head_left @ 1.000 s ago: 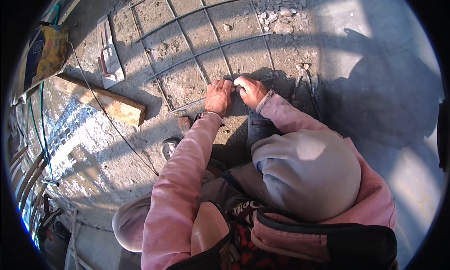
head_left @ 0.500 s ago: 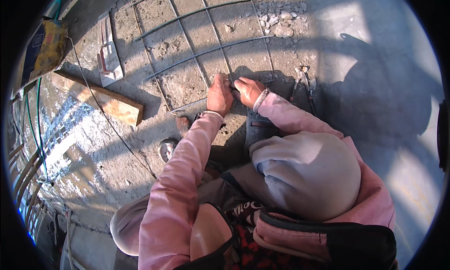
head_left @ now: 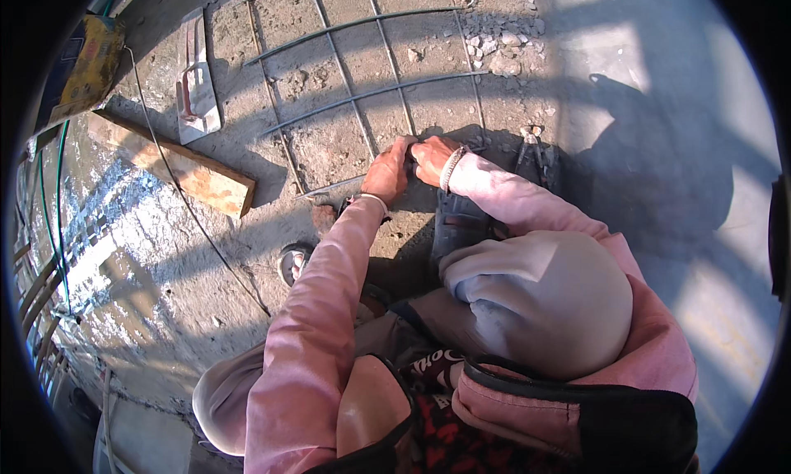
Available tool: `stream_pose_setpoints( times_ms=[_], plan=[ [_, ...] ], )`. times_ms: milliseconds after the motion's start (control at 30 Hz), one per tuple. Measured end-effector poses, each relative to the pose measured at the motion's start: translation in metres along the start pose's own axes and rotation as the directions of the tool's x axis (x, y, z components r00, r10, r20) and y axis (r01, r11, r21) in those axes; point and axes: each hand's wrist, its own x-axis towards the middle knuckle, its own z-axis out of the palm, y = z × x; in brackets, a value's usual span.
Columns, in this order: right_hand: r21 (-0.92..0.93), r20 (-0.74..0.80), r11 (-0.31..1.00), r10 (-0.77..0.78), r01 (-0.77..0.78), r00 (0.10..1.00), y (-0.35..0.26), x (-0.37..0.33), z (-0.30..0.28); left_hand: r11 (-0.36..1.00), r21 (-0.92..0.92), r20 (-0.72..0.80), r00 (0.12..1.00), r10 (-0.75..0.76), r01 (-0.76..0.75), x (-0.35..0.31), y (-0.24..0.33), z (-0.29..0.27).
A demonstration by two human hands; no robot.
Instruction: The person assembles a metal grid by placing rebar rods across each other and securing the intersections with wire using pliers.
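A grid of thin steel reinforcing bars [head_left: 354, 98] lies on rough concrete ahead of me. Over its near edge, where a lengthwise bar meets the nearest crossbar, my left hand [head_left: 387, 174] is closed with the fingertips pinched. My right hand [head_left: 432, 158] is closed too, its fingers curled against the left fingertips. Whatever is between the fingers is hidden by the hands. To the right of my right hand, a pincer-like tool [head_left: 534, 154] with two long handles lies partly in shadow.
A steel plastering trowel [head_left: 198, 91] lies at the upper left, near a wooden block [head_left: 181, 166]. A dark cable [head_left: 169, 168] crosses the block. Broken stones [head_left: 504, 64] are scattered at the grid's far right. A yellow-and-blue sack-like container [head_left: 92, 62] stands at the far left.
My hands have drawn together, the left fingers turning toward the right ones until they touch. The view has shifted slightly. The grid appears to lie as before.
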Motion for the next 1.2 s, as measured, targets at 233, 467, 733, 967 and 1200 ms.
stream_pose_setpoints(
  times_ms=[233, 467, 733, 967, 1200],
  plan=[
    [0.054, -0.101, 0.998, -0.004, 0.009, 0.995, 0.004, -0.002, 0.014, 0.996, -0.087, -0.014, 0.999, 0.037, -0.038, 0.000, -0.002, 0.000],
    [0.032, -0.009, 0.996, 0.082, -0.081, 0.997, -0.013, -0.005, -0.006, 0.999, -0.048, -0.013, 1.000, -0.011, 0.010, 0.001, -0.003, 0.001],
    [-0.051, 0.155, 0.975, 0.223, -0.218, 0.962, -0.033, -0.002, -0.015, 1.000, -0.021, -0.061, 0.998, 0.001, -0.002, 0.000, -0.008, 0.006],
    [0.189, -0.084, 0.928, 0.342, -0.322, 0.936, -0.020, -0.007, 0.007, 0.980, -0.175, -0.148, 0.986, 0.074, -0.100, 0.001, -0.013, 0.015],
    [0.207, -0.096, 0.924, 0.347, -0.322, 0.933, -0.008, -0.002, 0.029, 0.984, -0.148, -0.182, 0.981, 0.071, -0.098, -0.001, -0.013, 0.018]
  ],
)
